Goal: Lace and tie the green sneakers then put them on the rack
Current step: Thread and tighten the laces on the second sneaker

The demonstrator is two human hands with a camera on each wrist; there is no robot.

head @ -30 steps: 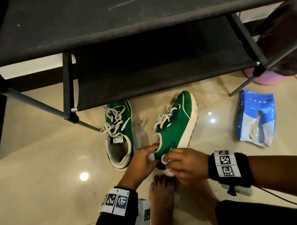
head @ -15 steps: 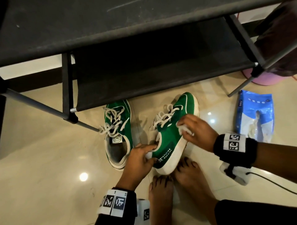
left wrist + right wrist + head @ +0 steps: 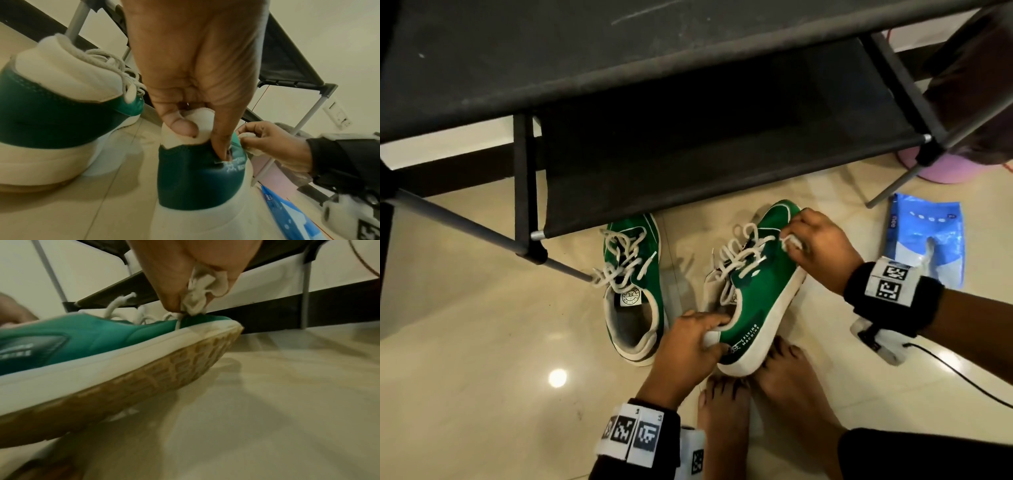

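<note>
Two green sneakers with white laces lie on the floor in front of the black rack point(image 3: 688, 147). The left sneaker point(image 3: 633, 274) stands alone, its laces loose. The right sneaker point(image 3: 763, 291) is tilted, its tan sole point(image 3: 164, 378) lifted off the floor at the toe. My left hand point(image 3: 688, 339) pinches its heel collar, thumb on the white heel tab point(image 3: 185, 129). My right hand point(image 3: 815, 243) holds a crumpled white wipe point(image 3: 203, 293) against the green upper near the toe.
A blue packet point(image 3: 924, 236) lies on the floor to the right, beside a rack leg. A pink object point(image 3: 955, 171) sits behind it. My bare feet point(image 3: 726, 411) rest just under the sneaker's heel. A black cable point(image 3: 962, 377) trails from my right wrist.
My right hand has slid with the white wipe from the heel along the right sneaker's side up to the toe. My left hand has kept its hold on the heel.
</note>
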